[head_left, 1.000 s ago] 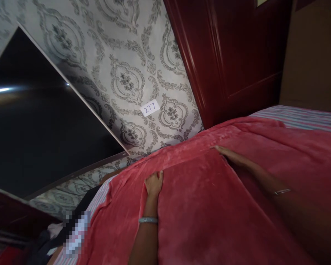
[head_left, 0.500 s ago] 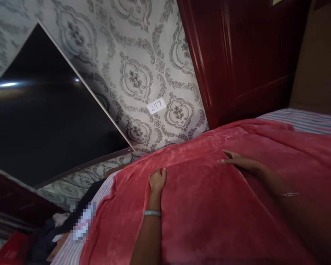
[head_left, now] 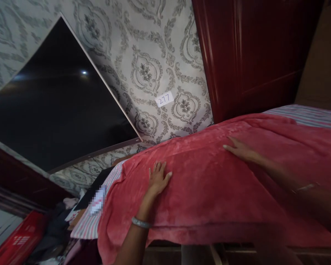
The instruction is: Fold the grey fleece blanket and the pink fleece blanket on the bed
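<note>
A soft red blanket lies spread over the bed, with a folded layer on top in the middle. My left hand rests flat on the blanket left of centre, fingers spread, a bracelet on the wrist. On the right, my right hand lies near the far edge of the folded layer, thumb and fingers apart, palm down. A thin bangle circles that wrist. Neither hand grips the cloth.
Striped sheet shows beyond the blanket. A dark television hangs on the patterned wall beside a dark red wooden door. A paper label reads 277. A red crate and dark cloth stand at lower left.
Both hands have loosened from the folded layer's edges and now lie on it with fingers spread. The view has shifted, showing the blanket's near edge and the floor below.
</note>
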`<state>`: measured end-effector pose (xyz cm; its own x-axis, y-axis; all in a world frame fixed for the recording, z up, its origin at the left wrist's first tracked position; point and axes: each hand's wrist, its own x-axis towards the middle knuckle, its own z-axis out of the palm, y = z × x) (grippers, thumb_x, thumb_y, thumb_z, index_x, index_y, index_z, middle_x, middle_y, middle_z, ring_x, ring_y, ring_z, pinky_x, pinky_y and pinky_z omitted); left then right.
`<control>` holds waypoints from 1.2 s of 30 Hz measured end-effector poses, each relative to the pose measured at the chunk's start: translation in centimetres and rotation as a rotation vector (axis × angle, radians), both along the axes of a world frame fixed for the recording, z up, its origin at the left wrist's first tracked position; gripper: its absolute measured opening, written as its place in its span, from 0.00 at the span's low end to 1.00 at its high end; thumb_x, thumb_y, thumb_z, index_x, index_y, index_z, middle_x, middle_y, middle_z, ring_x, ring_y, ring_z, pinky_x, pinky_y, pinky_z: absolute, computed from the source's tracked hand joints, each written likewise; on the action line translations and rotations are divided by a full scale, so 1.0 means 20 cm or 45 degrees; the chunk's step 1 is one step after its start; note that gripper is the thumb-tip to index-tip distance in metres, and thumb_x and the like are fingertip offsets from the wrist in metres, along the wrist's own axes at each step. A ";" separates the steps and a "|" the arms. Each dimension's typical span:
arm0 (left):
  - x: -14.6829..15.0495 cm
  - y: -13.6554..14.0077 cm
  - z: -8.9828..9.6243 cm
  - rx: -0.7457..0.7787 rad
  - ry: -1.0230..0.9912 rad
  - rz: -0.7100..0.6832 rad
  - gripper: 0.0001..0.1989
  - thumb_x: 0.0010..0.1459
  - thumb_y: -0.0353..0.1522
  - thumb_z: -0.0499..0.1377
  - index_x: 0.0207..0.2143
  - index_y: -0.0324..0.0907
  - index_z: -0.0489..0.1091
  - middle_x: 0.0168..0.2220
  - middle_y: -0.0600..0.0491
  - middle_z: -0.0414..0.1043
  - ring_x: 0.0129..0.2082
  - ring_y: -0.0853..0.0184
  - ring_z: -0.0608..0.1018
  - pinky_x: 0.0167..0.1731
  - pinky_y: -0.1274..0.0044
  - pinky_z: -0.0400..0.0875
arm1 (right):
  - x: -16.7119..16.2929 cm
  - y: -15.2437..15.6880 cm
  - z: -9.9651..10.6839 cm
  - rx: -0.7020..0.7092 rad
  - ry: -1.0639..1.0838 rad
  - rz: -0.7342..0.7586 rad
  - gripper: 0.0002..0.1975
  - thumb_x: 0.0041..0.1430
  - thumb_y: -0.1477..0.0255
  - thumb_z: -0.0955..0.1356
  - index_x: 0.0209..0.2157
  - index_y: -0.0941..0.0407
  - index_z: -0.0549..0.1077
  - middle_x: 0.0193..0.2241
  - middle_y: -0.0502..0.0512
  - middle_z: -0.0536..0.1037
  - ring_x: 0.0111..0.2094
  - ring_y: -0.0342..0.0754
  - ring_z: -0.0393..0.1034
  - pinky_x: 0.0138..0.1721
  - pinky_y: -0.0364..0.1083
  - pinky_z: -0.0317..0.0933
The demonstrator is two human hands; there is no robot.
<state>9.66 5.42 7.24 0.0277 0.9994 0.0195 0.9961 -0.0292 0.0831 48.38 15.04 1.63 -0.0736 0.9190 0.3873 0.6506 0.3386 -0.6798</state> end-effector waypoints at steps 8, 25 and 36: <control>0.00 -0.16 -0.22 0.085 -0.100 -0.027 0.33 0.70 0.45 0.52 0.74 0.50 0.53 0.77 0.48 0.41 0.76 0.50 0.44 0.70 0.48 0.47 | -0.16 -0.47 -0.23 0.010 -0.573 0.076 0.46 0.60 0.42 0.61 0.70 0.58 0.63 0.70 0.67 0.58 0.72 0.68 0.47 0.70 0.68 0.49; -0.02 -0.15 -0.26 0.147 -0.199 -0.040 0.34 0.68 0.45 0.54 0.73 0.51 0.55 0.77 0.52 0.44 0.76 0.55 0.46 0.70 0.57 0.54 | 0.04 -0.47 -0.31 -0.057 -0.318 0.255 0.45 0.59 0.45 0.64 0.71 0.55 0.60 0.72 0.63 0.55 0.73 0.60 0.47 0.72 0.65 0.44; 0.09 -0.26 -0.10 0.125 -0.068 -0.034 0.33 0.70 0.45 0.53 0.73 0.47 0.56 0.76 0.44 0.48 0.76 0.49 0.48 0.71 0.46 0.37 | -0.20 -0.80 0.00 0.053 -0.552 0.344 0.34 0.68 0.52 0.61 0.72 0.46 0.60 0.71 0.56 0.58 0.72 0.62 0.51 0.70 0.68 0.48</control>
